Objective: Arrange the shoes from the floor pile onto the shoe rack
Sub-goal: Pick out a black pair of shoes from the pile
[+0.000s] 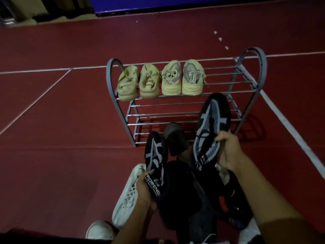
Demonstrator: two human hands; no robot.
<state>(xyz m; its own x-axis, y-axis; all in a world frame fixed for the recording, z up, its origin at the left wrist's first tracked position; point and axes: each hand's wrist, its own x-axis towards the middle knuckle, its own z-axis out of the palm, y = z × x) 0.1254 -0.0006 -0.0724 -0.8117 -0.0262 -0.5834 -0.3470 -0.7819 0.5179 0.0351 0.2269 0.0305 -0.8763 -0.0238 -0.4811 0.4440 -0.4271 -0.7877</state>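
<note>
Black shoes: one knit shoe (210, 131) is gripped at the collar by the right hand (228, 150), toe raised over the rack's lower tier; its mate (154, 164) is clutched by the left hand (146, 189).
Rack (253, 71): four pale shoes (160, 79) are lined up on top.
Floor pile (219, 199): dark and white shoes are left beneath both hands.

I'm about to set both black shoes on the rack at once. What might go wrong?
1. The right hand pinches its black shoe only at the collar; that loose grip may slip.
2. The rack shelves are spaced bars, so a toe could drop between them.
3. The top shelf's left half already holds four yellow shoes; crowding could knock one off.
</note>
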